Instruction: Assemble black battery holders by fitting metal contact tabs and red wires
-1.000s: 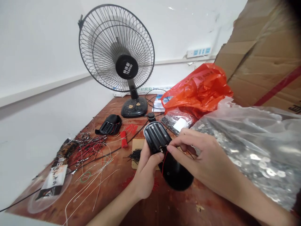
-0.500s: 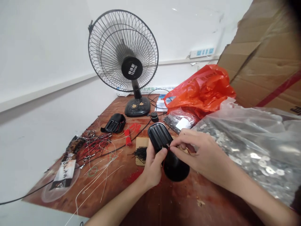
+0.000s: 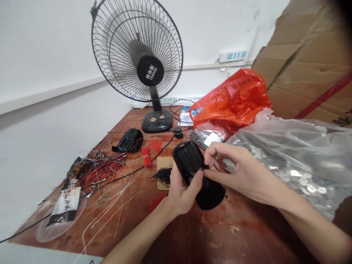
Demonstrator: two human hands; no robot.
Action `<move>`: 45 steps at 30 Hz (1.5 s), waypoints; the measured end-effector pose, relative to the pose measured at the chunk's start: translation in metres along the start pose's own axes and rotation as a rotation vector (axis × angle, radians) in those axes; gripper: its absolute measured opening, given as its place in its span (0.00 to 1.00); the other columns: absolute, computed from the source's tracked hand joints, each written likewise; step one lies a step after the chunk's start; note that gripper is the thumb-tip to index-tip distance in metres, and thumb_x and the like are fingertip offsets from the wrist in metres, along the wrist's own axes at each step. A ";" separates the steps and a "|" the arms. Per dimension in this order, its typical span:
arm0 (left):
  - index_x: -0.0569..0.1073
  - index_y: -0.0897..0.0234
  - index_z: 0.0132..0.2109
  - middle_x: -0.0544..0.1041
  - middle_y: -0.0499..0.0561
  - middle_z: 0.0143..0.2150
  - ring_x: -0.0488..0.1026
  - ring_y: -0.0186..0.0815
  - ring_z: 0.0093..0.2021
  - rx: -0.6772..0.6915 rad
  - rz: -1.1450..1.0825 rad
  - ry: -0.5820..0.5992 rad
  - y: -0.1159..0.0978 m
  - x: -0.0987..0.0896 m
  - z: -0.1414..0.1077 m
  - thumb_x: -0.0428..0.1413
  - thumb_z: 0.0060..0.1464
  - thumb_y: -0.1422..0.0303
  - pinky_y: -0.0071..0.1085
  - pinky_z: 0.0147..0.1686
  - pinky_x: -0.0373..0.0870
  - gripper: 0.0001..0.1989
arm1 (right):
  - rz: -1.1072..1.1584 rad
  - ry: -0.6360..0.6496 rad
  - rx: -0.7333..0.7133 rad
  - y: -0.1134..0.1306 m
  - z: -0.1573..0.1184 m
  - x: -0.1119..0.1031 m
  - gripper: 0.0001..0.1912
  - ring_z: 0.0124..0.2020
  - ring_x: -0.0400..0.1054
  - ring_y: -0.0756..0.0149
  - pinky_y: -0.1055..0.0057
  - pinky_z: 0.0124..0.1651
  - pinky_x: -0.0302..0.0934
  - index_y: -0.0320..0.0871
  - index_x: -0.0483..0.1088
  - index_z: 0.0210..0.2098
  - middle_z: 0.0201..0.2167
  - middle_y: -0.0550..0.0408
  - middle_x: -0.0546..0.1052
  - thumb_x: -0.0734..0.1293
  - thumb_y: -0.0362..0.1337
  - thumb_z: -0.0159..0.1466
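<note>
My left hand (image 3: 183, 190) is closed around a black plastic battery housing (image 3: 189, 156), its thumb pressed near the lower end of the long battery slots. The slotted side is turned toward me, and a rounded black part (image 3: 210, 196) extends below it. At the housing's lower right edge is my right hand (image 3: 233, 170), with fingers curled and thumb tip close to the left thumb. Whatever small piece its fingertips pinch is hidden. A similar black battery housing (image 3: 128, 141) lies on the table to the left.
Behind stands a black fan (image 3: 157, 121). Red and black wires (image 3: 106, 167) spread at left, near black strands (image 3: 163, 176) on a cardboard piece. An orange plastic bag (image 3: 233, 101) and a clear bag of metal washers (image 3: 305, 179) sit at right, below a large carton (image 3: 310, 58).
The housing has tilted slightly in my left hand. My left thumb has slid up and right, and the right fingers have shifted a little right. The whole view has moved slightly.
</note>
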State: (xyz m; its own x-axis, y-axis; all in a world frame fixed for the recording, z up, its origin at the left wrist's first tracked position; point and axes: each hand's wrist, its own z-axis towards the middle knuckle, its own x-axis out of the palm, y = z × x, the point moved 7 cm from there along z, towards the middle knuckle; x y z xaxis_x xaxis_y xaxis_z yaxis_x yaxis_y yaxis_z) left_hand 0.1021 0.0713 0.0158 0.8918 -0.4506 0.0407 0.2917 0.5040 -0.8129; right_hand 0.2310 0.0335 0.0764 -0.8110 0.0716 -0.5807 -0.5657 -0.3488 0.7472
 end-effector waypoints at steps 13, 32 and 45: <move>0.68 0.57 0.58 0.76 0.49 0.49 0.74 0.35 0.46 -0.025 0.034 0.060 -0.005 0.001 0.001 0.55 0.62 0.72 0.29 0.48 0.69 0.17 | 0.176 0.093 0.040 0.001 0.001 -0.007 0.06 0.31 0.61 0.71 0.73 0.33 0.56 0.43 0.68 0.34 0.30 0.60 0.69 0.70 0.36 0.64; 0.69 0.55 0.60 0.75 0.51 0.52 0.73 0.40 0.50 -0.156 -0.066 0.009 0.001 -0.005 -0.003 0.55 0.63 0.65 0.33 0.49 0.70 0.19 | 0.189 0.041 0.027 0.006 -0.001 -0.003 0.10 0.28 0.58 0.74 0.75 0.30 0.53 0.42 0.67 0.33 0.27 0.62 0.67 0.69 0.40 0.65; 0.70 0.54 0.58 0.76 0.49 0.51 0.73 0.36 0.50 -0.139 -0.070 0.041 0.003 -0.003 0.000 0.54 0.64 0.67 0.28 0.47 0.70 0.16 | 0.031 -0.008 0.059 0.006 -0.001 -0.003 0.10 0.26 0.59 0.74 0.75 0.27 0.52 0.43 0.66 0.32 0.25 0.61 0.67 0.68 0.40 0.66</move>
State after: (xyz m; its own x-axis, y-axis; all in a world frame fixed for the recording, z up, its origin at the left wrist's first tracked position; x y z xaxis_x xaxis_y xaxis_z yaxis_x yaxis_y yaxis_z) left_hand 0.1000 0.0746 0.0134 0.8551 -0.5124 0.0789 0.2996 0.3643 -0.8817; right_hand 0.2308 0.0301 0.0821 -0.8295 0.0687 -0.5542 -0.5476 -0.2950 0.7830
